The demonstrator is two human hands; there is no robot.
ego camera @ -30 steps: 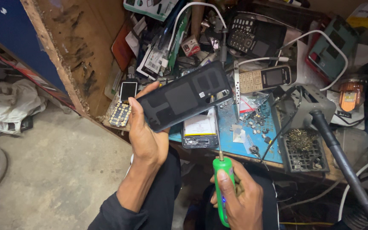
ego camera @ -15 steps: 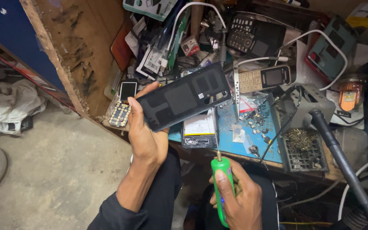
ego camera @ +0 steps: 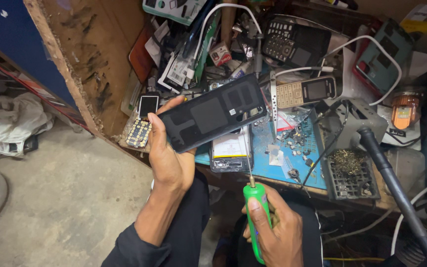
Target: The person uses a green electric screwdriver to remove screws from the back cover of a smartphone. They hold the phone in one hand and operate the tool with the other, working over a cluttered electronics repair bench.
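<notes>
My left hand [ego camera: 166, 153] holds a black phone back cover [ego camera: 213, 112] by its left end, inner side facing me, tilted up to the right above the bench edge. Lower down, my right hand [ego camera: 273, 232] grips a green-handled screwdriver [ego camera: 256, 212], its thin shaft pointing up toward the cover's lower edge. Just behind the cover lies an opened phone body with a battery [ego camera: 231, 151] on a blue work mat [ego camera: 292, 158]. Whether the screwdriver tip touches anything I cannot tell.
The cluttered bench holds a grey keypad phone [ego camera: 305, 91], a black desk phone [ego camera: 295, 42], a small keypad phone [ego camera: 142, 126], white cables [ego camera: 352, 47], a solder stand with brass wool [ego camera: 352, 168] and a black hose [ego camera: 396, 188]. A wooden panel [ego camera: 90, 64] rises at left, above a concrete floor [ego camera: 60, 207].
The cover has tilted slightly in my left hand. The right hand and screwdriver stay almost where they were.
</notes>
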